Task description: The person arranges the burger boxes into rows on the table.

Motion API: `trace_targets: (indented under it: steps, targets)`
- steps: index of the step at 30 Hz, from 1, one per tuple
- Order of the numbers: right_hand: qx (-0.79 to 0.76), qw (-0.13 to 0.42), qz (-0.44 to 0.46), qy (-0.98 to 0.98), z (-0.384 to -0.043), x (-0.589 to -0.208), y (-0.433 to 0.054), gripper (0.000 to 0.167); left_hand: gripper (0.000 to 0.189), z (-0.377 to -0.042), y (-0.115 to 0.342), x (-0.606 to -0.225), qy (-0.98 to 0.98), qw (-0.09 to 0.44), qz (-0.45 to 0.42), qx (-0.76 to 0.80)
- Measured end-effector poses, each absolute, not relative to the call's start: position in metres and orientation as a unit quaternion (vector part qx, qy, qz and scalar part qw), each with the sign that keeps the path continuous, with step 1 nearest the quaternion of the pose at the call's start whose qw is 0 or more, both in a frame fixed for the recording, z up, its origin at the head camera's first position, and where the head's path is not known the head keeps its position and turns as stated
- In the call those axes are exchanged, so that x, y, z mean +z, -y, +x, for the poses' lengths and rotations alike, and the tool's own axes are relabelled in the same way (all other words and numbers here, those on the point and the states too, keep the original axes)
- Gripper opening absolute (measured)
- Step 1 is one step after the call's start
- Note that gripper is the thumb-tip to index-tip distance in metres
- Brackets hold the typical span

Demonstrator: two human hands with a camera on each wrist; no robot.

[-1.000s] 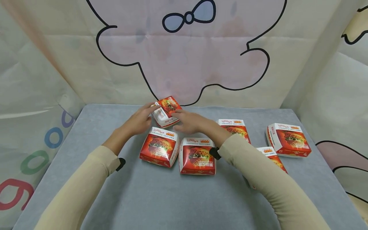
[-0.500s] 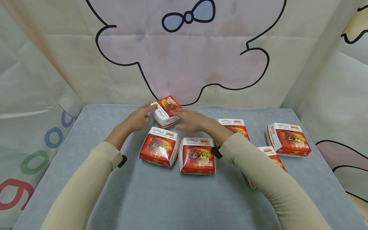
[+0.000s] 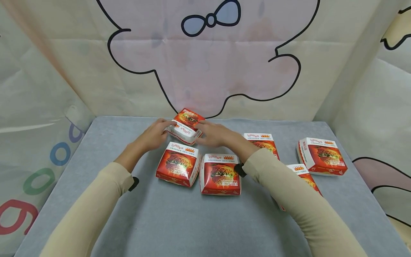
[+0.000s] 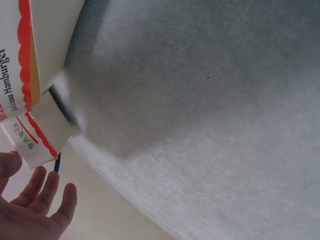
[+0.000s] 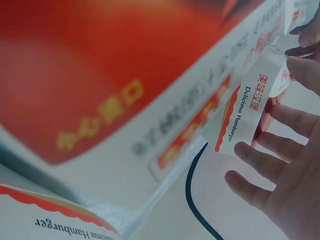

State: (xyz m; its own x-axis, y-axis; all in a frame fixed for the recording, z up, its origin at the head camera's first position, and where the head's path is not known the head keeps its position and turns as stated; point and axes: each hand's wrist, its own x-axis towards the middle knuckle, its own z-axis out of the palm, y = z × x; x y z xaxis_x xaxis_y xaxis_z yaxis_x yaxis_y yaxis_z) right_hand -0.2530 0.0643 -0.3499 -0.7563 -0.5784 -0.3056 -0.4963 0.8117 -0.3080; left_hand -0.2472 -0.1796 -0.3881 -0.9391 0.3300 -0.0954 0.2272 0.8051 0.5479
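Note:
A red and white hamburger box (image 3: 188,123) sits turned at an angle at the back of the table. In the head view my left hand (image 3: 153,135) is at its left side, fingertips right at the box edge. The left wrist view shows this hand (image 4: 37,205) with its fingers loosely extended by the box corner. From the right, my right hand (image 3: 216,135) touches the same box; in the right wrist view its fingers (image 5: 265,160) are spread and nearly straight. Just in front stand two similar boxes, one left (image 3: 178,164) and one right (image 3: 220,175), side by side.
On the right side are further hamburger boxes: one behind the right forearm (image 3: 263,144), one partly hidden by the sleeve (image 3: 303,173), one at the far right (image 3: 324,156). A printed cloth backdrop (image 3: 205,71) rises behind the grey table (image 3: 192,225).
The back box has turned counterclockwise between my hands, its white strip now facing more toward me. Both hands stay beside it with small shifts; the other boxes have not moved.

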Motion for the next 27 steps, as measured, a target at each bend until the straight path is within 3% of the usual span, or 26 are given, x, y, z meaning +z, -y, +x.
trace_targets:
  steps: [12, 27]
  targets:
    - [-0.09, 0.152, -0.264, -0.948, -0.255, -0.354, -0.055, 0.062, 0.04, -0.245, 0.184, -0.387, -0.942, 0.076, 0.168, 0.279]
    - [-0.066, 0.145, -0.25, -0.955, -0.259, -0.355, -0.053, 0.057, 0.036, -0.245, 0.183, -0.389, -0.94, 0.067, 0.17, 0.287]
